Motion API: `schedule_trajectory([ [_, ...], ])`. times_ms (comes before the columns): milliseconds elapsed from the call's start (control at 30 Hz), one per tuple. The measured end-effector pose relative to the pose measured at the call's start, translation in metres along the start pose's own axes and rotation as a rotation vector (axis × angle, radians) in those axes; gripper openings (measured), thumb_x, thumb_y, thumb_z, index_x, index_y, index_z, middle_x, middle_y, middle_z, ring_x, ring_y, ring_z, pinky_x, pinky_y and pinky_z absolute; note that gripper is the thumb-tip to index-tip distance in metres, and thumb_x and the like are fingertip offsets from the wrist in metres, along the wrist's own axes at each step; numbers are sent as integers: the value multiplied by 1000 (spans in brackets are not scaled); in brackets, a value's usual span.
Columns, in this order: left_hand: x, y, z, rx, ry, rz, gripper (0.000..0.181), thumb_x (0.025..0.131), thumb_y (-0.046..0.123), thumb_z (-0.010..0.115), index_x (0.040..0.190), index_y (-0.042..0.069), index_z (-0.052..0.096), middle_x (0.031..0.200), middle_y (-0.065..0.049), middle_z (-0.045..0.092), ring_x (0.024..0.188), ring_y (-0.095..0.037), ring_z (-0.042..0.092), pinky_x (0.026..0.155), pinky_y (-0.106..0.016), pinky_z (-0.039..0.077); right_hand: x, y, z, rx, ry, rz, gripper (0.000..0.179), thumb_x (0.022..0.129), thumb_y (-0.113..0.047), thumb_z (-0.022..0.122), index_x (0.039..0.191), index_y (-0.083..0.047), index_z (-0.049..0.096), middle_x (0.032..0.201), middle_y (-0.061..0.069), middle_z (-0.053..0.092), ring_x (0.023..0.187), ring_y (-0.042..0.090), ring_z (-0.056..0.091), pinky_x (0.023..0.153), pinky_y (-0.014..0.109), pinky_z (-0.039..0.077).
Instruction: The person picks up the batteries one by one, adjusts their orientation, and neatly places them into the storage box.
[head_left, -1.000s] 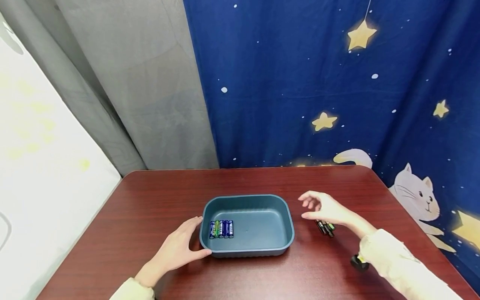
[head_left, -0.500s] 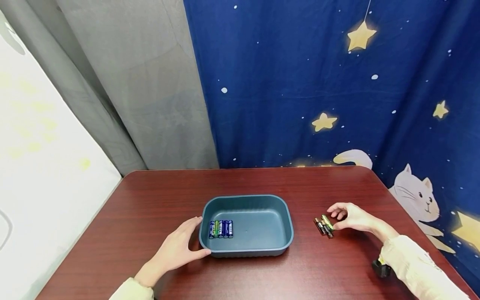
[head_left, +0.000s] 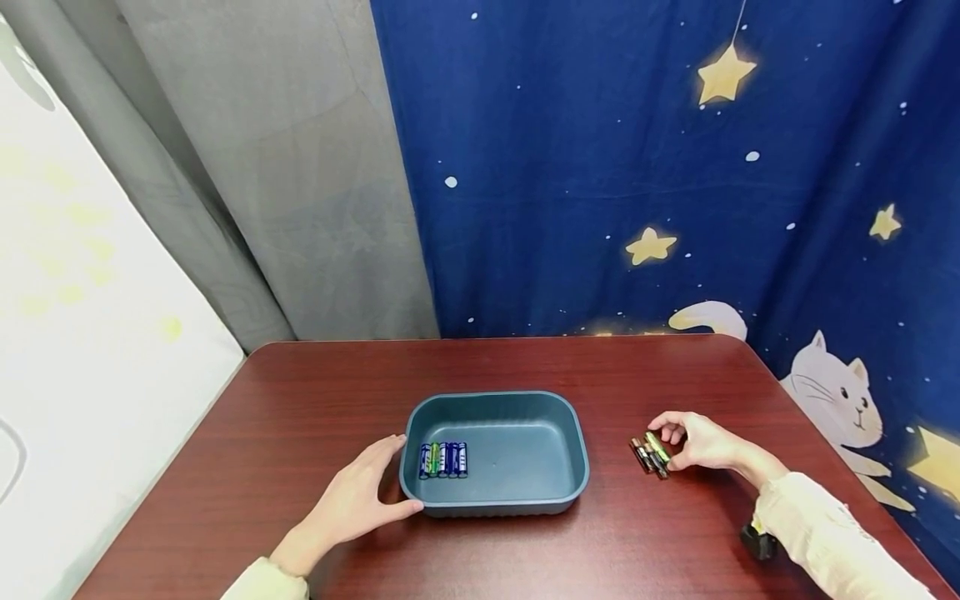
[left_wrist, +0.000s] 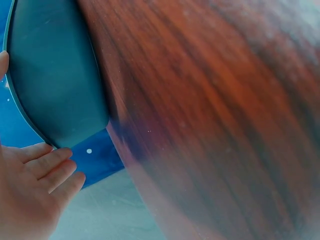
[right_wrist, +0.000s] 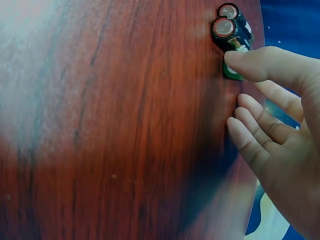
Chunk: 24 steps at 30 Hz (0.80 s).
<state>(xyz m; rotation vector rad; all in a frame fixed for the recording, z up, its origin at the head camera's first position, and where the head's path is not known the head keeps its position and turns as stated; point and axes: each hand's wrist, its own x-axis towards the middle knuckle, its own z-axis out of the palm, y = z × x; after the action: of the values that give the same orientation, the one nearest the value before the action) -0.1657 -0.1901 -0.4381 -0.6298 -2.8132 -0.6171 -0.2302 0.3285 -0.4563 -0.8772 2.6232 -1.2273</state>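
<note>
A blue-green plastic tray (head_left: pixel 510 506) stands on the table, with a row of several blue and green batteries (head_left: pixel 453 460) along its left side. My left hand (head_left: pixel 356 496) rests against the tray's left end, thumb at the near corner and fingertips at the rim. The left wrist view shows those fingers (left_wrist: pixel 55 165) nearly straight beside the tray wall (left_wrist: pixel 55 75). Right of the tray, my right hand (head_left: pixel 702 442) pinches a green battery (head_left: pixel 657 446) lengthwise between thumb and forefinger. Black batteries (right_wrist: pixel 225 27) lie against it on the table; the other right fingers are loosely bent.
The dark red wooden table (head_left: pixel 337 375) reaches back to a grey curtain (head_left: pixel 360 250) and a blue star-patterned curtain (head_left: pixel 562 167). A black device (head_left: pixel 757 542) sits at the right wrist. A white surface (head_left: pixel 90 375) lies beyond the table's left edge.
My right hand has moved right and come down from above the batteries to their right side, and its thumb and forefinger have closed on the green one. The left hand has stayed at the tray.
</note>
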Motion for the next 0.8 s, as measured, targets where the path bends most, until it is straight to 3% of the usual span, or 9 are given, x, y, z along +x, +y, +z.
schedule_trajectory([
  [367,0,-1,1,7,5,6,91,66,67,64,133,10,45,132,-5,47,121,-21,45,91,-43,44,0,0,6,17,21,-12,45,55,6,73,96,5,56,74,6,51,62,13,45,53,22,39],
  [800,0,-1,1,4,-3,2,90,66,66,64,134,10,44,132,-5,47,121,-21,44,91,-42,44,0,-6,3,34,153,32,40,64,3,75,98,7,55,76,7,53,63,14,48,55,19,41],
])
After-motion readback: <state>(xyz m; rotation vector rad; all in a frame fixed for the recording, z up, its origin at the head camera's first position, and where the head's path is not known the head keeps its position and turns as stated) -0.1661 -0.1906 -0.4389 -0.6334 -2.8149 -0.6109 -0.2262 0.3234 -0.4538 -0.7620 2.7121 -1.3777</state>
